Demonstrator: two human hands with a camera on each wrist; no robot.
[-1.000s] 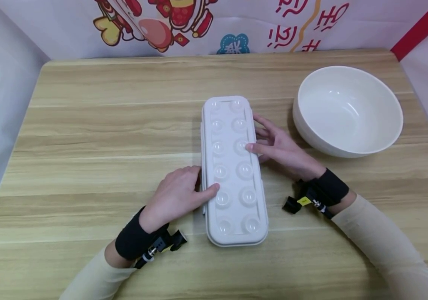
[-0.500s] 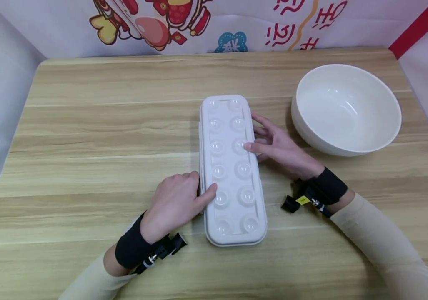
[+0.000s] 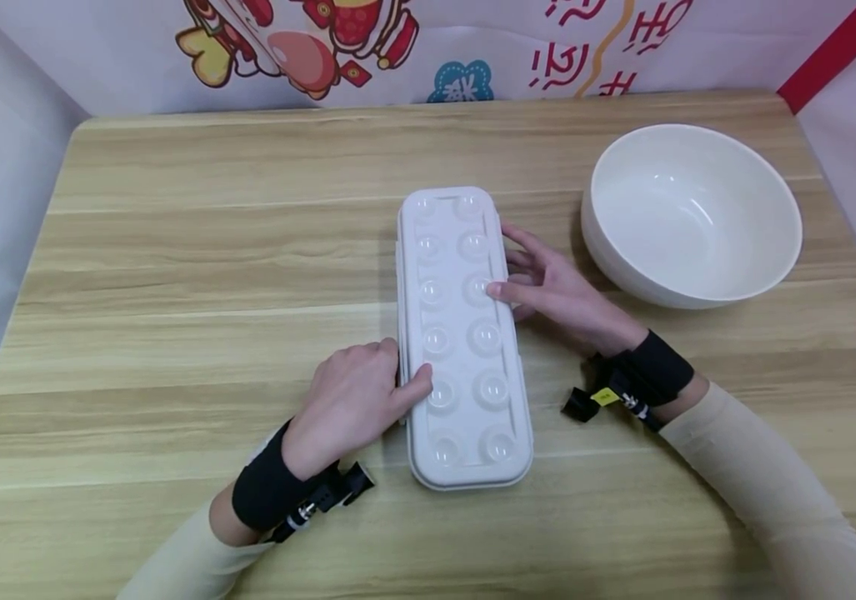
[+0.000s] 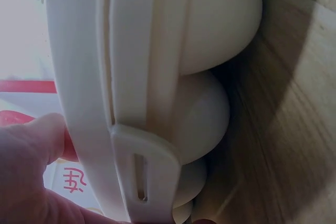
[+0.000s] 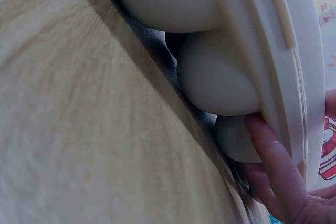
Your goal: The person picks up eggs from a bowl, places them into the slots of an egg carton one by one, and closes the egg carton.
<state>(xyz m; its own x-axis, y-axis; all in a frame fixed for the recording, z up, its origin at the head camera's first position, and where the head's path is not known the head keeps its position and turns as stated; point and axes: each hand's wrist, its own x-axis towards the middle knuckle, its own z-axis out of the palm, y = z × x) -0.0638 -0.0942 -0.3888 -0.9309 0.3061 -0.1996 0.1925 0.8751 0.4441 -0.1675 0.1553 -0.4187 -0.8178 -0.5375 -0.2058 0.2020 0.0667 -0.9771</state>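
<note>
A long white plastic egg box (image 3: 465, 333) lies lengthwise on the wooden table, its lid down. Two rows of small round domes run along the lid. My left hand (image 3: 356, 396) holds its near left side, thumb on the lid and fingers bent at the side. In the left wrist view a slotted latch (image 4: 142, 177) hangs over the rim beside that hand, above rounded cups (image 4: 202, 114). My right hand (image 3: 563, 296) grips the right side farther up. Its thumb is on the lid, and its fingers (image 5: 278, 166) reach under the rim against the cups.
A large white bowl (image 3: 690, 217) stands at the table's back right, beyond my right hand. Behind the table (image 3: 195, 250) hangs a white printed backdrop (image 3: 503, 42) with red lettering and cartoon figures.
My left hand's knuckles have shifted slightly toward me and its fingers are bent more at the box's side. The right hand keeps its hold, and the box stays in place.
</note>
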